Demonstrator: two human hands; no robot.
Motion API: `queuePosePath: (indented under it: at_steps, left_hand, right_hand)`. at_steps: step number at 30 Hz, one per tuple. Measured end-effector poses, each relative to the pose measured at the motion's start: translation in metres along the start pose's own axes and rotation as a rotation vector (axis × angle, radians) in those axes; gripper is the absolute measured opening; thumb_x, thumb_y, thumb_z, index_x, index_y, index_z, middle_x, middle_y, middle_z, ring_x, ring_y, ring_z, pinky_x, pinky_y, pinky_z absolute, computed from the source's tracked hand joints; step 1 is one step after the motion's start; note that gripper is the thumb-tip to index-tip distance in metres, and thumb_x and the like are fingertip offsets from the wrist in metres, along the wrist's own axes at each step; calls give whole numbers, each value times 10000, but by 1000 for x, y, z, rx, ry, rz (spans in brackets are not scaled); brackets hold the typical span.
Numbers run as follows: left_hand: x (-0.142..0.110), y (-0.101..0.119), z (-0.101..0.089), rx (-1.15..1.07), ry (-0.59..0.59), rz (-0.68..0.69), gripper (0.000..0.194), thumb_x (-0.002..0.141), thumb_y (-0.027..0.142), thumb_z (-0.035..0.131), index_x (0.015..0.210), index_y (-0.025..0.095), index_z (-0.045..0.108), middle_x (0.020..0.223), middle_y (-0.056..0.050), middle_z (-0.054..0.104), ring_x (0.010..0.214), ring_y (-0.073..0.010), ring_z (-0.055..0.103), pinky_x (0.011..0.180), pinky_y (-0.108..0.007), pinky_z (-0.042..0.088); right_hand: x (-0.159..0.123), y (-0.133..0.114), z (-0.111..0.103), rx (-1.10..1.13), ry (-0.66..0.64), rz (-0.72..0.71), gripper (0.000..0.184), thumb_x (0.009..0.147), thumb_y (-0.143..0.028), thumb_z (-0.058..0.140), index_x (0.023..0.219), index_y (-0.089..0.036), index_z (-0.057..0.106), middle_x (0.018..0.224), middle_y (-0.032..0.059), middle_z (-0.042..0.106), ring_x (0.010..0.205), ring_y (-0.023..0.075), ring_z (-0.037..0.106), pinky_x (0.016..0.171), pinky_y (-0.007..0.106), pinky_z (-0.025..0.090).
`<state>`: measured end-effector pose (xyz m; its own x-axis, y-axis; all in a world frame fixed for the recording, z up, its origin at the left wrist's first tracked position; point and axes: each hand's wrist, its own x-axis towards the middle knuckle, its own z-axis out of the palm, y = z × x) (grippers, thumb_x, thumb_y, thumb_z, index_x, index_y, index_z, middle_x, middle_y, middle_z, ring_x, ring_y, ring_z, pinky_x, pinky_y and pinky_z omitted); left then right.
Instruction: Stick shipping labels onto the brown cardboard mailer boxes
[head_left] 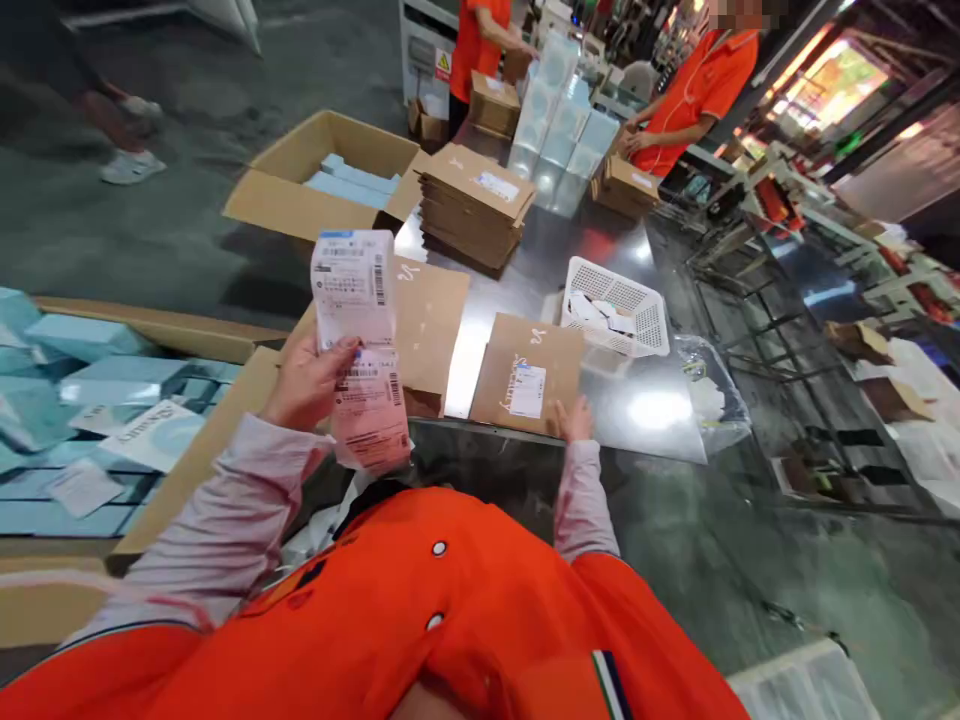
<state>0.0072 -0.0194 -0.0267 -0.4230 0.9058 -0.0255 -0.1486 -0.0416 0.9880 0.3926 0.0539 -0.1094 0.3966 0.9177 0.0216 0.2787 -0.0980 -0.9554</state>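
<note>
My left hand (311, 375) is closed around a strip of printed shipping labels (364, 320), with the thumb pressed on its front. The strip hangs down, and its lower part looks pinkish. My right hand (576, 418) grips the lower right corner of a flat brown cardboard mailer (551, 350) at the table's front edge, thumb on top; its other fingers are partly hidden. A white label (528, 391) lies on this mailer, slightly wrinkled or marked at its left side. Beside it, behind the label strip, lies another flat cardboard piece (431, 320) with a white scrawl.
On the metal table (660, 410) stand a stack of cardboard mailers (472, 215) and a white basket (652, 320) with papers. Open cartons with light-blue boxes (127, 380) stand at left. Two co-workers in orange (705, 85) work at the far end, near stacked pale boxes (555, 100).
</note>
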Motion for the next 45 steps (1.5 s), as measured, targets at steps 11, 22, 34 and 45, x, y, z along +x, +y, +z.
queuePosePath:
  at_steps: [11,22,34,45]
  left_hand:
    - [-25,-19,3,138,-272,-111,664,512,605,879,956,132,738,957,-110,749,967,-291,677,853,-344,545]
    - [-21,-49,4,218,183,-19,507,664,556,727,524,179,418,505,36,407,518,-90,355,485,-216,278]
    - [-12,-39,-22,149,138,-117,484,565,581,778,607,119,640,576,-19,567,565,-123,469,520,-226,343]
    - [-5,-56,-26,-111,-112,-482,549,467,405,931,889,105,749,892,-117,760,808,-260,707,697,-308,559]
  right_hand:
    - [-121,-95,153,306,-815,-52,510,683,-603,781,943,-166,750,970,71,773,891,222,708,835,360,597]
    - [-105,-124,186,44,-845,-236,218,773,-393,761,779,-175,767,790,38,761,752,192,716,725,296,582]
    - [-98,-123,219,-6,-967,-191,204,742,-341,811,824,-157,772,769,36,749,721,171,695,677,265,535]
    - [-32,-137,275,-365,-734,-501,172,753,-280,813,832,-130,784,1119,95,667,1096,192,624,1002,288,467]
